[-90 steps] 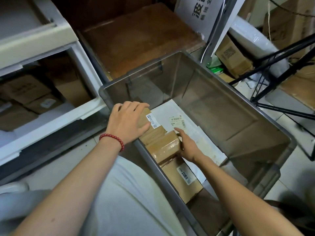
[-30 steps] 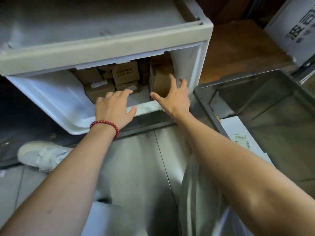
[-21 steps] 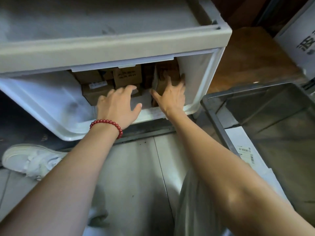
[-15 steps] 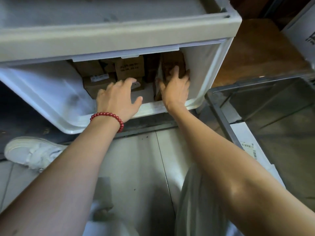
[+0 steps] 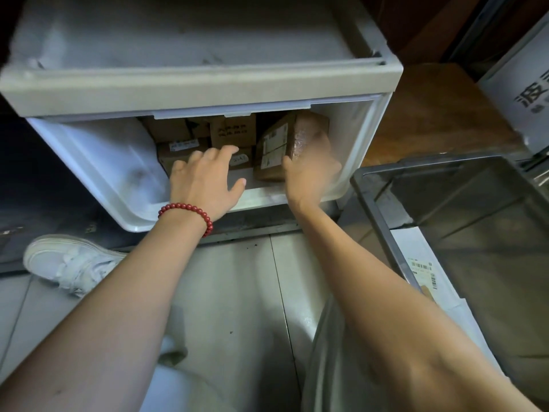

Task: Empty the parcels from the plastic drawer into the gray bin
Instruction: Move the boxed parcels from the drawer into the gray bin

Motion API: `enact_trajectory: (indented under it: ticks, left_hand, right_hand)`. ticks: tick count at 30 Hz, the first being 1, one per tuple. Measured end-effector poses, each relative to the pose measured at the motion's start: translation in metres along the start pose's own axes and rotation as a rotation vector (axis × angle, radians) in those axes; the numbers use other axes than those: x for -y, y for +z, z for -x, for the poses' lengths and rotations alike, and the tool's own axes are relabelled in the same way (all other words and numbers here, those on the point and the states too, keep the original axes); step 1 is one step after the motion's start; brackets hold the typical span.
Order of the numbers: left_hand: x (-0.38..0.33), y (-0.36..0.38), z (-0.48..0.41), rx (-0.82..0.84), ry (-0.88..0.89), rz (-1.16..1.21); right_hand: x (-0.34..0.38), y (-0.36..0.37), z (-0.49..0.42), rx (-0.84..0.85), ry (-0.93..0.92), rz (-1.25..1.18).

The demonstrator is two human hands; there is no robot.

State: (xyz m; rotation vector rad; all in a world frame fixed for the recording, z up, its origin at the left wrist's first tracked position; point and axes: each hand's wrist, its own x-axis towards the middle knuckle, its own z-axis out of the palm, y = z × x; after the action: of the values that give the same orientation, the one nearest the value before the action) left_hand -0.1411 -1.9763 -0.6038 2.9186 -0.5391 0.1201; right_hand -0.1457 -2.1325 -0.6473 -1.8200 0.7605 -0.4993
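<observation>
Right hand (image 5: 309, 176): inside the plastic drawer (image 5: 98, 162), at its right end. My fingers are wrapped round the right face of a brown parcel (image 5: 274, 147), with the thumb on its near edge, so I have it gripped. The hand is motion-blurred and I cannot read how each finger lies.

Held parcel: tilted, with its labelled face turned to the left of my fingers. Its lower corner is close to the drawer floor. I cannot tell whether they touch.

Left hand (image 5: 205, 179): reaching over the drawer's front lip, fingers spread and nearly straight, holding nothing. The fingertips reach the low boxes just beyond them. I cannot tell whether they touch.

Other parcels: stacked at the back of the drawer, beyond my left fingertips. One is a low box with a white label (image 5: 178, 145). A taller printed box (image 5: 233, 132) stands between that box and the held parcel.

Gray bin (image 5: 383, 209): on the floor (image 5: 237, 292) to the right of my right hand. Its near-left corner is just beside the drawer's right front corner. A flat white parcel with a barcode label (image 5: 427, 272) lies inside it.

Also noted: a red bead bracelet (image 5: 190, 211) on my left wrist. A white shoe (image 5: 71, 263) is on the floor, left of that hand and nearer to me.
</observation>
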Motion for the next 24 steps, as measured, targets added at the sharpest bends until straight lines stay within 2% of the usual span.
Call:
enact_trajectory:
  ticks: [9,13,19,21,24]
  left_hand:
    - [0.012,-0.024,0.039,-0.034,-0.076,0.088]
    - [0.002,-0.048,0.058,-0.042,-0.077,0.117]
    - [0.001,-0.078,0.095,-0.069,-0.051,0.101]
    - [0.001,-0.079,0.11,-0.059,-0.09,0.173]
    - [0.001,-0.071,0.129,-0.06,-0.172,0.456]
  right_hand:
    - [0.007,-0.07,0.039,0.087,0.04,-0.209]
    - [0.007,-0.094,0.067,0.169,0.206,-0.386]
    - [0.012,-0.118,0.096,0.295,0.193,-0.504]
    - [0.014,-0.125,0.101,0.308,0.191,-0.512]
    - [0.02,-0.133,0.109,0.333,0.235,-0.512]
